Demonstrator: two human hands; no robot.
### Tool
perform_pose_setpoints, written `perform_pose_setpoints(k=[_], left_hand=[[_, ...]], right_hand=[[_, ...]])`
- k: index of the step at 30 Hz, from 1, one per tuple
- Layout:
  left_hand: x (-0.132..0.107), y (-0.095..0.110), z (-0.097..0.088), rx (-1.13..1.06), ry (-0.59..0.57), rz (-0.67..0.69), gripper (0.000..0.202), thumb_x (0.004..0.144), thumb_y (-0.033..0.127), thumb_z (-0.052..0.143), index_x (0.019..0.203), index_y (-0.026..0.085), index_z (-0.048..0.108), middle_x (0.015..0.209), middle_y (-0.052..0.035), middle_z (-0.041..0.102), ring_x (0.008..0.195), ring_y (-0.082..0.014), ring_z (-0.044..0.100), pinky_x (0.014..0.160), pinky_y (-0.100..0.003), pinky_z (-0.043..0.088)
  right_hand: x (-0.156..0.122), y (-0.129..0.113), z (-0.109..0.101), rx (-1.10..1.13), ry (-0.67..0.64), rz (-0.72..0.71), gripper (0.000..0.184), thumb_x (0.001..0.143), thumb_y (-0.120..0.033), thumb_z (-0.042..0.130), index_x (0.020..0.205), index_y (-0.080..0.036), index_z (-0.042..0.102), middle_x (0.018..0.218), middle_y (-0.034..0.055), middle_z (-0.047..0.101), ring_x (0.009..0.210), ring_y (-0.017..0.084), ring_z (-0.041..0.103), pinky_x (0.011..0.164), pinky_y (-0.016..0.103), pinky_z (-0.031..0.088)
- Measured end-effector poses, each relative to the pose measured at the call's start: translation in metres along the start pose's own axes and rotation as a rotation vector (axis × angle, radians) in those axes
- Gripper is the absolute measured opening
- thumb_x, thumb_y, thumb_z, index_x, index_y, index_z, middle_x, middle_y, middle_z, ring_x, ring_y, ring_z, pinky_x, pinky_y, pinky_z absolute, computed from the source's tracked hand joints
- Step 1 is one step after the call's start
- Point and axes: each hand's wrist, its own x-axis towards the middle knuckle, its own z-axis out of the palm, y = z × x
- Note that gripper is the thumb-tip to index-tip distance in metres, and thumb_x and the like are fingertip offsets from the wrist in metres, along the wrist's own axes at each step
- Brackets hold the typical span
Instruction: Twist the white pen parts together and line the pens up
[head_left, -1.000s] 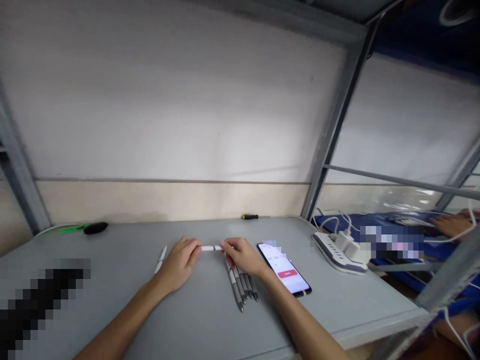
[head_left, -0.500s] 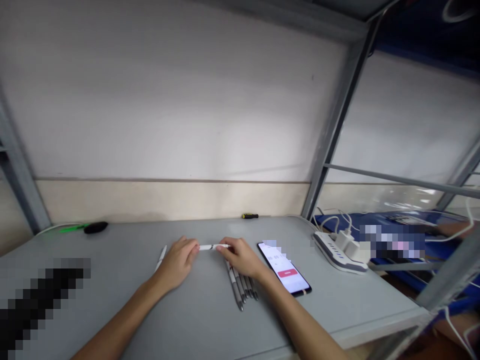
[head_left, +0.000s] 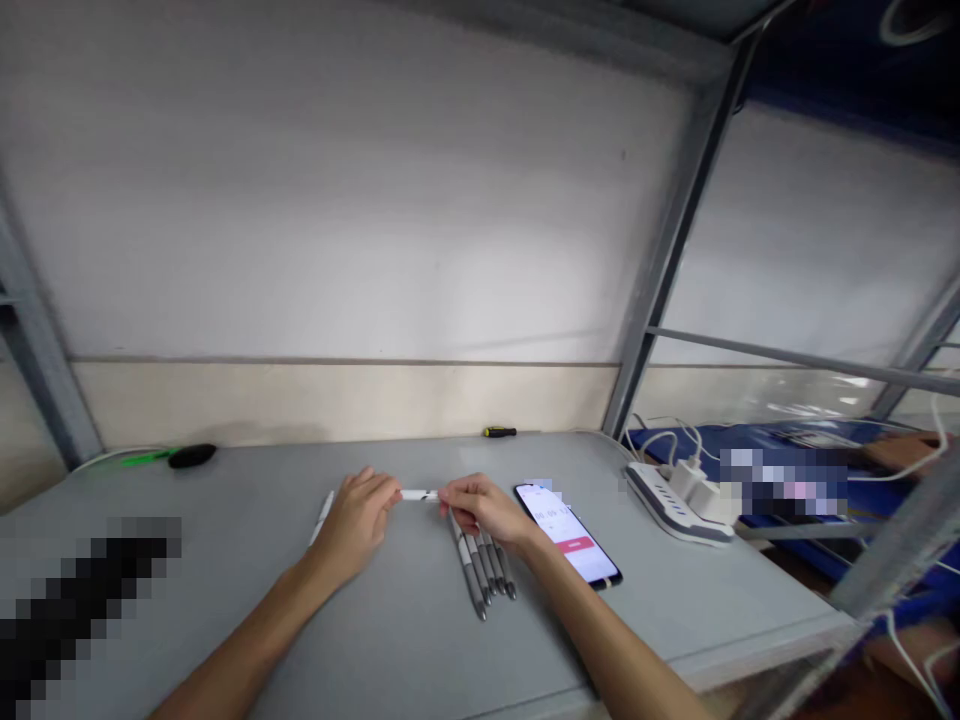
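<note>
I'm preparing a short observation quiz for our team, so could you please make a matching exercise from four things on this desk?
Things
1. Crosswise white pen
2. Phone
3. Screwdriver
4. Power strip

Descriptions
A. Yellow and black handle
B. White plugs fitted in it
C. Held between the left hand and the right hand
D. Lit screen with a red button

Right pairs
1-C, 2-D, 3-A, 4-B

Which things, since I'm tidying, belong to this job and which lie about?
Likely the job:
White pen part between left hand and right hand
Bunched pens
Other white piece

Likely lying about:
Phone
Screwdriver
Power strip
Black oval object
Green object
</note>
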Motion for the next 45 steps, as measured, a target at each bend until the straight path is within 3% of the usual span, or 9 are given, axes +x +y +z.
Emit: perform_pose_setpoints(k=[6, 12, 14, 16, 18, 22, 30, 36, 45], left_hand=[[0.001, 0.009, -0.002, -0.132, -0.054, -0.057, 0.024, 0.097, 0.03, 0.033, 0.094, 0.021, 0.055, 0.087, -0.0015, 0.06, 0.086, -0.0178, 0.054, 0.08, -0.033, 0.036], [0.001, 0.016, -0.007, -0.199, -0.079, -0.056, 0.03, 0.098, 0.035, 0.029, 0.097, 0.022, 0.056, 0.092, -0.0023, 0.062, 0.09, -0.0176, 0.055, 0.085, -0.034, 0.036], [0.001, 0.016, -0.008, -0.184, -0.075, -0.064, 0.032, 0.098, 0.035, 0.027, 0.096, 0.022, 0.055, 0.092, -0.0023, 0.062, 0.09, -0.0178, 0.055, 0.086, -0.035, 0.036], [0.001, 0.015, -0.01, -0.15, -0.075, -0.085, 0.033, 0.098, 0.035, 0.025, 0.092, 0.022, 0.055, 0.09, -0.0017, 0.062, 0.089, -0.0177, 0.055, 0.085, -0.035, 0.036], [0.001, 0.014, -0.01, -0.113, -0.076, -0.109, 0.033, 0.098, 0.035, 0.025, 0.089, 0.022, 0.054, 0.087, -0.0012, 0.061, 0.088, -0.0176, 0.055, 0.083, -0.034, 0.036], [0.001, 0.011, -0.008, -0.062, -0.066, -0.13, 0.033, 0.097, 0.035, 0.025, 0.086, 0.021, 0.053, 0.087, -0.0016, 0.061, 0.089, -0.0179, 0.055, 0.081, -0.033, 0.036], [0.001, 0.001, -0.005, 0.144, -0.059, -0.228, 0.025, 0.094, 0.032, 0.033, 0.089, 0.021, 0.055, 0.091, -0.0035, 0.062, 0.092, -0.0201, 0.055, 0.081, -0.036, 0.036], [-0.003, -0.015, -0.008, 0.467, -0.147, -0.44, 0.025, 0.087, 0.028, 0.038, 0.1, 0.018, 0.056, 0.103, -0.0114, 0.059, 0.103, -0.0293, 0.049, 0.076, -0.041, 0.04], [-0.008, -0.024, -0.008, 0.446, -0.288, -0.628, 0.037, 0.091, 0.036, 0.028, 0.109, 0.016, 0.052, 0.109, -0.0168, 0.055, 0.105, -0.0324, 0.048, 0.07, -0.043, 0.047]], right_hand=[[0.005, 0.002, 0.0, 0.098, 0.224, -0.127, 0.032, 0.07, -0.041, 0.074, 0.085, -0.013, 0.07, 0.057, -0.003, 0.052, 0.048, 0.008, 0.043, 0.047, 0.021, 0.031], [0.007, -0.001, -0.005, 0.648, 0.268, -0.139, 0.026, 0.078, -0.036, 0.068, 0.092, -0.015, 0.065, 0.091, 0.0061, 0.064, 0.084, 0.017, 0.061, 0.072, 0.027, 0.049], [0.008, 0.001, -0.011, 0.823, 0.268, -0.112, 0.028, 0.08, -0.036, 0.065, 0.099, -0.016, 0.062, 0.079, 0.0035, 0.062, 0.072, 0.015, 0.061, 0.064, 0.027, 0.05], [0.009, 0.004, -0.016, 0.927, 0.246, -0.101, 0.028, 0.082, -0.033, 0.062, 0.107, -0.019, 0.058, 0.063, -0.0037, 0.051, 0.049, 0.008, 0.047, 0.044, 0.018, 0.039], [0.009, 0.005, -0.02, 0.994, 0.218, -0.125, 0.032, 0.084, -0.029, 0.06, 0.116, -0.027, 0.053, 0.059, -0.0072, 0.042, 0.04, 0.004, 0.032, 0.035, 0.013, 0.021], [0.006, 0.004, -0.022, 1.019, 0.196, -0.143, 0.034, 0.086, -0.025, 0.059, 0.116, -0.035, 0.047, 0.057, -0.0087, 0.033, 0.039, 0.004, 0.02, 0.035, 0.013, 0.009], [0.005, 0.003, -0.022, 0.962, 0.194, -0.162, 0.031, 0.087, -0.026, 0.057, 0.116, -0.034, 0.046, 0.058, -0.0083, 0.032, 0.041, 0.004, 0.017, 0.036, 0.014, 0.008], [0.004, 0.002, -0.021, 0.925, 0.186, -0.156, 0.033, 0.087, -0.028, 0.057, 0.117, -0.035, 0.046, 0.059, -0.0081, 0.033, 0.041, 0.005, 0.017, 0.036, 0.014, 0.008], [0.005, 0.001, -0.021, 0.873, 0.286, -0.141, 0.031, 0.085, -0.031, 0.057, 0.113, -0.033, 0.044, 0.057, -0.0096, 0.032, 0.04, 0.005, 0.015, 0.036, 0.015, 0.008]])
